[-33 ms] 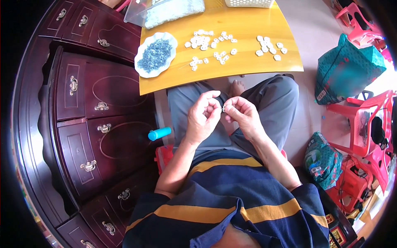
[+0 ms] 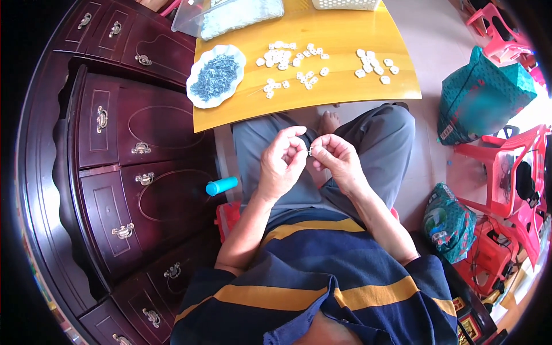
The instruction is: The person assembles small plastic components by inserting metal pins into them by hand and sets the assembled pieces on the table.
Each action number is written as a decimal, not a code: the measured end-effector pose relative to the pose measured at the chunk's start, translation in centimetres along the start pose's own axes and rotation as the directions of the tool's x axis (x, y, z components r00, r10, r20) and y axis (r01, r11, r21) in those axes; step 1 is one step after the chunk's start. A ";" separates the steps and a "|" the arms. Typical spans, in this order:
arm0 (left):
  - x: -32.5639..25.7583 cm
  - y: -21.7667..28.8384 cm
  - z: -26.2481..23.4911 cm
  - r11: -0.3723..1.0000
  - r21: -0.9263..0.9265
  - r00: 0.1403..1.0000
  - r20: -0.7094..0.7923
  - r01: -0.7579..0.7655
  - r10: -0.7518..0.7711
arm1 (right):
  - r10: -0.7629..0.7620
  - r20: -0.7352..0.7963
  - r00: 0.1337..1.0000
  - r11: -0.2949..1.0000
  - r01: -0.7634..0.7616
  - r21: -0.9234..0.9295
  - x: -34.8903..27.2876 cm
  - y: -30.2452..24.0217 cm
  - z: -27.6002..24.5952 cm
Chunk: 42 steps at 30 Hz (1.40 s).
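Observation:
Over my lap, my left hand [image 2: 283, 160] and my right hand [image 2: 339, 161] meet fingertip to fingertip. The right thumb and forefinger pinch a small white piece [image 2: 311, 152], its lower part hidden by the fingers. My left thumb and forefinger are closed at its left side; whatever they hold is too small to make out. Beyond my hands, small white pieces with dark holes [image 2: 279, 57] lie in loose groups on the yellow wooden table [image 2: 345, 95]. A scalloped white dish [image 2: 198, 102] at the table's left holds a heap of small dark metallic bits [image 2: 215, 77].
A clear plastic box [image 2: 190, 20] with a bag of white pieces [image 2: 244, 17] and a white perforated basket [image 2: 348, 4] stand at the far edge. Dark red cabinets [image 2: 132, 126] line the left, near a turquoise bottle [image 2: 222, 186]. Green bags [image 2: 483, 98] and red stools [image 2: 494, 172] are right.

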<state>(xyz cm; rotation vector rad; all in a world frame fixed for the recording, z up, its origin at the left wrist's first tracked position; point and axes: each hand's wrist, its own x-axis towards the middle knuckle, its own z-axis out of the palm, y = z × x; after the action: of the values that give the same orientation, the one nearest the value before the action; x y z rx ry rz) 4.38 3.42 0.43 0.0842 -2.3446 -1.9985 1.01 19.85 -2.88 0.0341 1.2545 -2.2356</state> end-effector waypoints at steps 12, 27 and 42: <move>0.1 0.2 -0.4 0.968 0.214 0.991 0.034 -0.132 0.128 | -0.034 0.007 0.999 0.995 0.035 -0.095 -0.1 0.4 0.0; 0.5 -0.1 0.2 0.992 0.075 0.995 0.005 -0.100 0.100 | -0.039 -0.014 0.999 0.997 0.038 -0.063 0.0 -0.4 0.0; 0.4 -0.1 0.4 0.989 0.109 0.995 0.008 -0.103 0.103 | -0.054 -0.039 0.998 0.996 0.051 -0.071 0.1 0.4 -0.1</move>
<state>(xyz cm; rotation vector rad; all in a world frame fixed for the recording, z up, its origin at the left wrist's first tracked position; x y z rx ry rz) 3.92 3.76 0.24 -0.0342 -2.4059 -1.8246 1.09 19.74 -3.30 0.0202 1.3692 -2.2441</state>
